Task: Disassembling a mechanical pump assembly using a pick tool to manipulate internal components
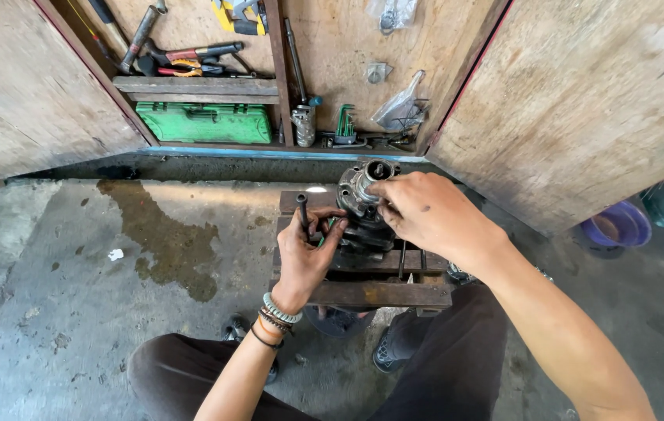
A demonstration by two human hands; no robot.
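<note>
A round metal hub part [363, 184] with a hollow centre rests on a low wooden stand [371, 292] in front of me. My right hand [425, 212] lies over its right side, fingers touching the rim. My left hand [307, 253] is closed around a dark metal rod [302, 209] that stands upright beside the hub. A green-handled tool is partly hidden under my left fingers. Beaded bracelets circle my left wrist.
An open wooden cabinet holds a green tool case [205, 122], hammers and pliers [184, 58], hex keys [345, 125] and plastic bags. A dark oil stain [164, 234] marks the concrete floor at left. A purple basin [620, 224] sits at right.
</note>
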